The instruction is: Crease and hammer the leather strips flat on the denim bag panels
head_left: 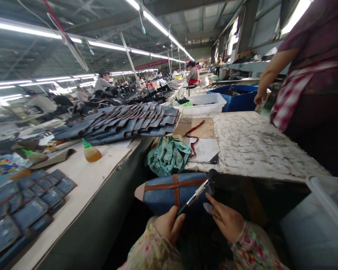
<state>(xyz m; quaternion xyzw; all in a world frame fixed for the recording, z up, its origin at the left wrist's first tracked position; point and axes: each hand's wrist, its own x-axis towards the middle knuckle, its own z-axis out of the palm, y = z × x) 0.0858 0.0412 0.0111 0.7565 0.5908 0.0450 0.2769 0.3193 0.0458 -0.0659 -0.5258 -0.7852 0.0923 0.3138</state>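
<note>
My left hand (pixel 169 225) is closed around the dark handle of a hammer-like tool (pixel 199 190). Its metal shaft has a pale wrapped section and ends in a dark, rounded head. Under it lies a blue panel (pixel 157 197) with crossed brown strips and a pale left end, in front of the table edge. My right hand (pixel 228 221) is closed on a small tool (pixel 208 208) with a silvery, pointed blade and a yellowish handle, its index finger stretched towards the hammer's head. Just beyond the panel sits a crumpled green cloth (pixel 169 155).
Stacked blue pieces (pixel 124 122) with brown edging cover the left bench, beside a green-tipped glue bottle (pixel 91 152). A worn white table (pixel 248 138) extends ahead. A person (pixel 304 75) stands at right, above a translucent bin (pixel 312 225). White (pixel 199 108) and blue bins (pixel 236 99) stand behind.
</note>
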